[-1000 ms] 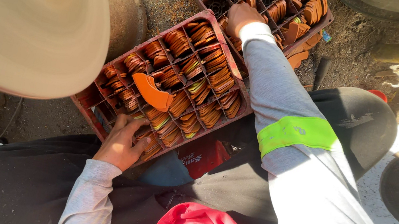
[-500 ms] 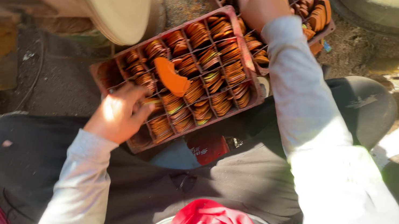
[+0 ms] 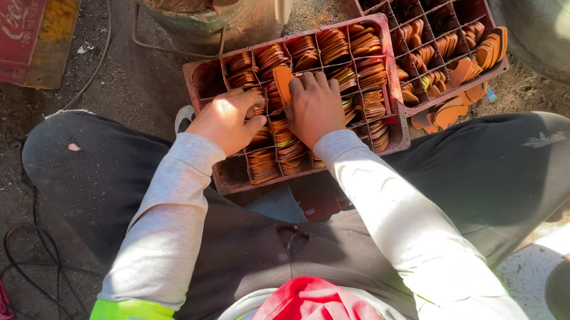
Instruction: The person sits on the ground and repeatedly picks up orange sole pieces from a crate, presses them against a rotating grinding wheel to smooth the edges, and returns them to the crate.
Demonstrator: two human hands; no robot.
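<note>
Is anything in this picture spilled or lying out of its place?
Yes. Several orange pieces lie loose on the ground beside the far crate, outside its compartments. In the near crate, pieces stand stacked inside the cells.

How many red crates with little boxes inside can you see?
3. One crate sits in front of the person's lap, under the left hand and right hand. A second crate lies behind it. A third crate stands at far left, partly cut off.
</note>
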